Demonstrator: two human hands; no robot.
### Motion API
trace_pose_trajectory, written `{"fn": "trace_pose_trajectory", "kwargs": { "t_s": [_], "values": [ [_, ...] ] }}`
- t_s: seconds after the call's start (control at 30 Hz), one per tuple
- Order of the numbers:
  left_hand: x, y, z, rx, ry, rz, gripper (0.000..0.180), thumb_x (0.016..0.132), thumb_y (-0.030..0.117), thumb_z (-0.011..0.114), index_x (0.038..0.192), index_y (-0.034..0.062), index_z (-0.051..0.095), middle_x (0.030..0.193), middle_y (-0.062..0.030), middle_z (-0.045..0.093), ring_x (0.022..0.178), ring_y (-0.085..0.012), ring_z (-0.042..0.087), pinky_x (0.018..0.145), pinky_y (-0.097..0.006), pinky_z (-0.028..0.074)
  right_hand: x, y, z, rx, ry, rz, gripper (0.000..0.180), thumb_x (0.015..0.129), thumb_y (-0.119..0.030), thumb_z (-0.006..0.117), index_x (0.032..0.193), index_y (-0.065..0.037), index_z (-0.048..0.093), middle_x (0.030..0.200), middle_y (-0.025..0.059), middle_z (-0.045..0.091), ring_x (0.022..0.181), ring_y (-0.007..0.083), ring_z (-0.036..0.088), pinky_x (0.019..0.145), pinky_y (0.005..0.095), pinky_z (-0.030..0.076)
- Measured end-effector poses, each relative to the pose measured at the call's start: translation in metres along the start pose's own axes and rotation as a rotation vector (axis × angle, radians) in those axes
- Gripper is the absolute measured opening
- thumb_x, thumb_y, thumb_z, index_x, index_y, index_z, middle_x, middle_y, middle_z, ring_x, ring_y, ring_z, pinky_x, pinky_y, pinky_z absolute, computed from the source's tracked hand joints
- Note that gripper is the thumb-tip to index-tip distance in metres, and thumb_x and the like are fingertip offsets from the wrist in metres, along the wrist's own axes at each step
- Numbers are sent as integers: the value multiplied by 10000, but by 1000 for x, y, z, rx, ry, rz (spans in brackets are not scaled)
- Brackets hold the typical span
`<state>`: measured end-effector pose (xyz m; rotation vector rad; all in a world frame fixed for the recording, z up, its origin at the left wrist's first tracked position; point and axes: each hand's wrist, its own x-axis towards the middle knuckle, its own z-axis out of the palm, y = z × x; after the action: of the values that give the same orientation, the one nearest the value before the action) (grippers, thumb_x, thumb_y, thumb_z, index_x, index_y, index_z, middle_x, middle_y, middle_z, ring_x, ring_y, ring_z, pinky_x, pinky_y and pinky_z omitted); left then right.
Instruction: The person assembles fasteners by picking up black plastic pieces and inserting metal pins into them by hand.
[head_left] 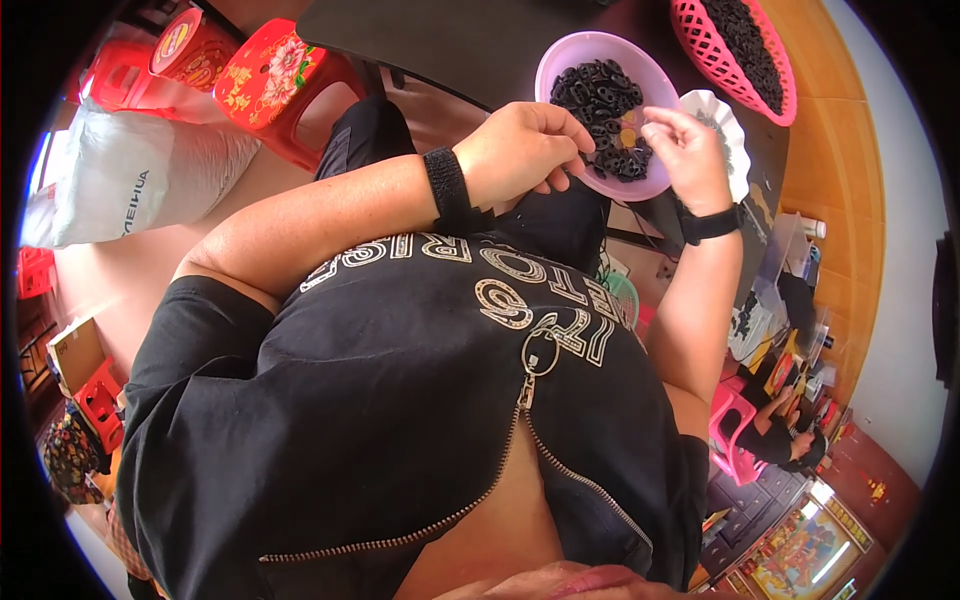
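A lilac plastic bowl (545,75) holds a pile of small black ring-shaped parts (600,90), with a few small yellowish pieces (628,130) among them. My left hand (530,150) hangs at the bowl's near left rim, its fingers curled toward the thumb. On the other side, my right hand (688,155) is above the right rim, thumb and forefinger brought together. Whatever either hand may pinch is too small or hidden to make out. Both wrists wear black bands.
A pink lattice basket (690,40) of black parts stands on the dark table (430,35). Beside the bowl sits a white fluted dish (738,150). To the left are a red flowered stool (270,80) and a large white sack (130,180). Another person (775,440) sits at the right.
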<state>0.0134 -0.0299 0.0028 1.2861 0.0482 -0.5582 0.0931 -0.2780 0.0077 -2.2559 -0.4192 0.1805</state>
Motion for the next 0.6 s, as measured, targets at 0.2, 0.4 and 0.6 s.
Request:
{"fn": "trace_pose_trajectory", "kwargs": {
  "t_s": [0.2,0.4,0.6],
  "values": [
    [1,5,-3,55,-54,-54,178,894,43,508,1002,8,645,775,-20,649,644,-56,582,583,-186,475,-4,-15,12,-487,25,0,221,805,-27,665,1026,-9,668,913,125,692,775,195,672,737,298,533],
    [2,8,-1,51,-48,-55,188,895,53,504,1003,13,652,767,-16,650,636,-56,585,575,-187,474,-2,-14,18,-652,-8,-105,146,764,19,610,903,-20,633,840,144,644,768,284,654,722,365,525],
    [2,8,-1,70,-43,-52,187,895,58,505,998,18,656,766,-14,650,635,-55,586,578,-184,473,-4,-17,22,-417,4,-70,130,785,20,605,899,-37,632,866,151,661,797,325,650,725,378,525]
  ]
}}
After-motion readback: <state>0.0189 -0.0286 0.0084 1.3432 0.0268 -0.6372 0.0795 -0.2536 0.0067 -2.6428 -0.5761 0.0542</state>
